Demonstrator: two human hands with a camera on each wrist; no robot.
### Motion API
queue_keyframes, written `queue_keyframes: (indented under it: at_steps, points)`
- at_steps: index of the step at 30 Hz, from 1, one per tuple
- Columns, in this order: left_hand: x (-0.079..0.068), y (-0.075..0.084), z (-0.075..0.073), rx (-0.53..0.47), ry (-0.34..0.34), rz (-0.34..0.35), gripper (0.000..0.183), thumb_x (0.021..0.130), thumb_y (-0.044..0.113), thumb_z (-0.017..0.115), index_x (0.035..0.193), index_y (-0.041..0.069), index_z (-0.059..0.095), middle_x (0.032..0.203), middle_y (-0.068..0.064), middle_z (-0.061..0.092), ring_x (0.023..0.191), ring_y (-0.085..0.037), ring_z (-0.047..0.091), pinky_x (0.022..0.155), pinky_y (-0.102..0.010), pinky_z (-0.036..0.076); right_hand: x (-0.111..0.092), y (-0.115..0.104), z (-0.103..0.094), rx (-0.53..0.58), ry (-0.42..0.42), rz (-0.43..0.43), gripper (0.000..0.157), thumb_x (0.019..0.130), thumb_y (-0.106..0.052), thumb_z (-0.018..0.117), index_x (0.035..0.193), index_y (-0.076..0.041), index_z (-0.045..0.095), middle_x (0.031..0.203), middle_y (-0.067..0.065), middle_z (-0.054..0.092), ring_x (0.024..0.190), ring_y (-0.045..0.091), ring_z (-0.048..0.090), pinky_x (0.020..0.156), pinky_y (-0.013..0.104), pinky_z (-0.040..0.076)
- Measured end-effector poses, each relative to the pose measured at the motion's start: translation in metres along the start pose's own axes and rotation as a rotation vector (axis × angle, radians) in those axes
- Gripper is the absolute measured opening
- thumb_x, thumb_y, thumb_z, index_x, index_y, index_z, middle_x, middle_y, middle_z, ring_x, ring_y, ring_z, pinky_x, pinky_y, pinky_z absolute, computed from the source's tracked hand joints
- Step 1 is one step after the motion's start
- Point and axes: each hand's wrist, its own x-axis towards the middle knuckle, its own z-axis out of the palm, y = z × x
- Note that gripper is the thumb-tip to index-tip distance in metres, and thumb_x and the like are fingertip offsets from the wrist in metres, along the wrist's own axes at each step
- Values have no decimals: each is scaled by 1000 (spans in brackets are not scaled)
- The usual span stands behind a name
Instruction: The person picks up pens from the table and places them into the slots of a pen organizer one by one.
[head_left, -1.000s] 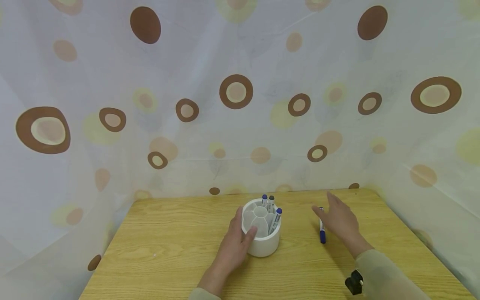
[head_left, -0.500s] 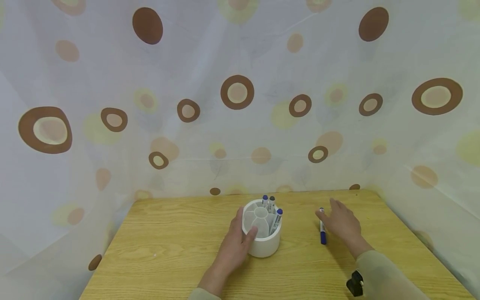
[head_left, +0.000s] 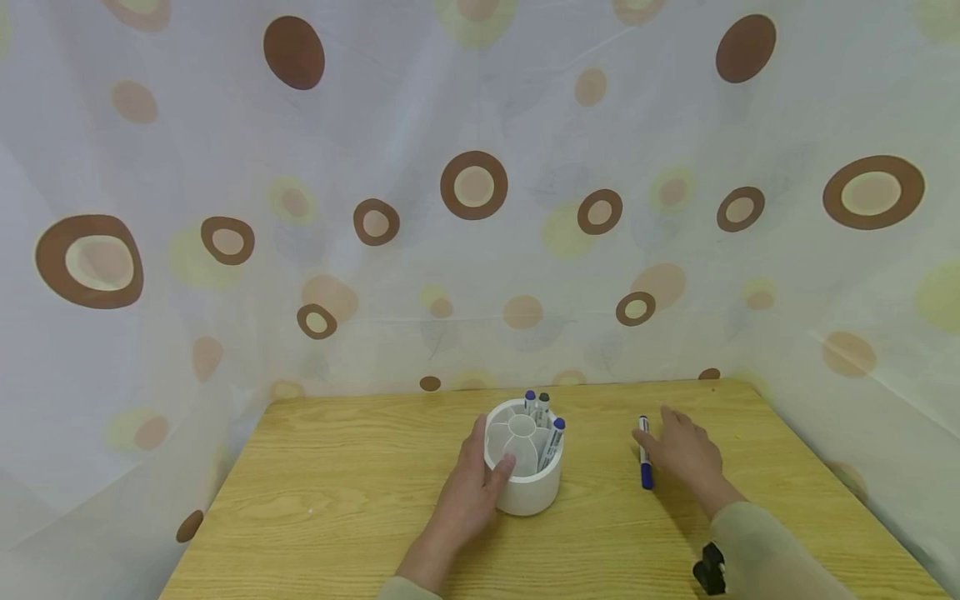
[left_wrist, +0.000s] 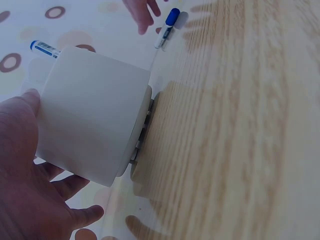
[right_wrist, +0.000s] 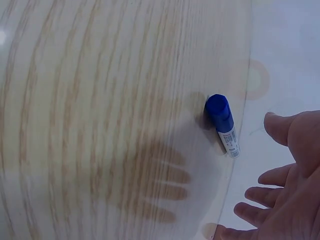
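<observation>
A white round pen holder (head_left: 528,496) with several compartments stands on the wooden table. My left hand (head_left: 465,492) grips its left side, thumb at the rim and fingers round the far side. Three markers stand in the holder's right and back compartments: two have blue ends, such as the leaning marker (head_left: 552,442), and one has a dark end. To the right a white marker with a blue cap (head_left: 646,477) lies on the table. Just right of and above it hovers my right hand (head_left: 686,454), fingers spread and apart from the marker in the right wrist view.
The wooden table (head_left: 337,500) meets a pale, dotted sheet (head_left: 480,267) at the back and both sides. A small black device (head_left: 708,569) sits at the right sleeve. Shadows of the right hand fall on the tabletop.
My right hand has lowered slightly toward the lying marker, its fingers dropping a little. The left hand and the pen holder have stayed in place.
</observation>
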Motion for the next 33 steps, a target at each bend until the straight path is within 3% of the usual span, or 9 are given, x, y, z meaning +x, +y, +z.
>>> queue_keyframes:
  at_steps: [15,22,33]
  points:
    - [0,1,-1,-10,-3,2,81,116,55,49,178,17,13,175,-21,34,155,-44,44,125,-67,35,-4,4,4,-48,-27,-20,76,113,-44,60,150,22,46,152,48,45,130,71,49,100,79,50]
    - [0,1,0,-9,-4,-5,81,116,55,49,179,19,13,175,-20,34,155,-44,44,125,-67,35,-2,7,6,-48,-33,-19,77,112,-46,60,148,21,48,149,46,48,127,70,52,97,77,52]
    - [0,0,0,-4,-13,-17,81,116,55,49,178,19,12,175,-19,34,155,-43,44,125,-67,36,-2,7,8,-24,-51,6,57,110,-43,62,119,13,63,122,35,64,98,48,66,75,56,56]
